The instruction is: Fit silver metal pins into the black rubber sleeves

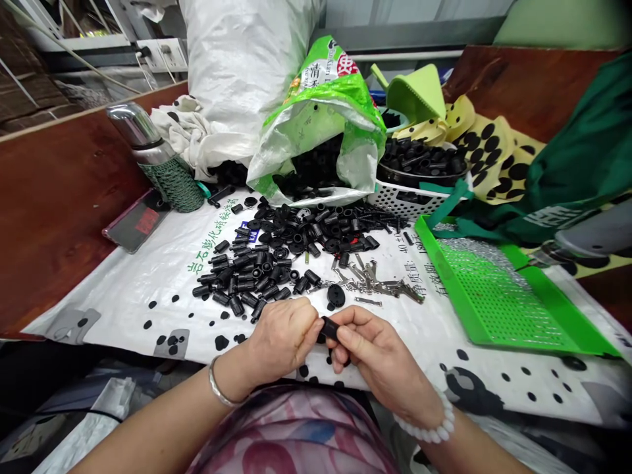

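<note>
Between my hands, close to the table's front edge, is a small black plastic cylinder (330,328). My right hand (368,342) pinches it between thumb and fingers. My left hand (289,332) is closed in a fist against the cylinder's other end; whatever its fingers enclose is hidden. Just beyond my hands lies a round black disc (336,296). A heap of black plastic parts (266,263) spreads over the white sheet, with thin metal strips (378,280) to its right.
A green tray (498,309) of small silvery pieces stands at right, beside a power screwdriver (587,237). Behind are an open bag (320,125) of black parts and a white basket (415,197). A flask (158,158) and a phone (137,220) are at left.
</note>
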A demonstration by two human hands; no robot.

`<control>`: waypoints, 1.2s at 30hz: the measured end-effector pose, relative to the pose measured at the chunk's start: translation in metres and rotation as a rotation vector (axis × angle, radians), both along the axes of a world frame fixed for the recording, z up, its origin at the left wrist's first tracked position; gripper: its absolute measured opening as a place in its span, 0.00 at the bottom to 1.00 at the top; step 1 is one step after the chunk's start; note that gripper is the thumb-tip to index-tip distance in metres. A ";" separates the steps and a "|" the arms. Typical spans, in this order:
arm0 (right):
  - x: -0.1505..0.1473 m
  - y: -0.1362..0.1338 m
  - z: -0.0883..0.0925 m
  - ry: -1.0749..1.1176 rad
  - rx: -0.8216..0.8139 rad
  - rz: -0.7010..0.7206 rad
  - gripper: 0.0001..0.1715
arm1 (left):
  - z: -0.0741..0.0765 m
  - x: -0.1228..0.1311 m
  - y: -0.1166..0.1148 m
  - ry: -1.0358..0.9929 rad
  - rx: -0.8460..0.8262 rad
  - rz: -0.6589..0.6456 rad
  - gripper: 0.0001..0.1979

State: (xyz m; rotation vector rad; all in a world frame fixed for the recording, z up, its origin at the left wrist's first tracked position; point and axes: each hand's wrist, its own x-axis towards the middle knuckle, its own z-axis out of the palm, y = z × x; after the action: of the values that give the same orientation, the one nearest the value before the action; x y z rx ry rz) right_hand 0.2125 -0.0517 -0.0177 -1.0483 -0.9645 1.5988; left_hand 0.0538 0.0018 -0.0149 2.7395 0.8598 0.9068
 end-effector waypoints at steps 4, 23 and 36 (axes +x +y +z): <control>0.000 -0.003 0.003 -0.404 0.384 -0.113 0.04 | 0.000 0.002 -0.006 -0.084 -0.237 0.104 0.13; 0.015 0.012 -0.002 -0.916 1.050 -0.217 0.17 | 0.012 0.011 -0.014 -0.356 -1.098 0.152 0.19; 0.001 0.001 0.007 -0.193 0.053 -0.081 0.12 | -0.002 0.005 -0.013 0.050 -0.261 0.141 0.14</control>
State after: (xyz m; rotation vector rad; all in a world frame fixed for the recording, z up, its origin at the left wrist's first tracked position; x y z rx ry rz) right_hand 0.2130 -0.0509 -0.0104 -1.2058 -1.0733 1.4170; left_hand 0.0584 -0.0113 -0.0166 2.5125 1.1063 0.6940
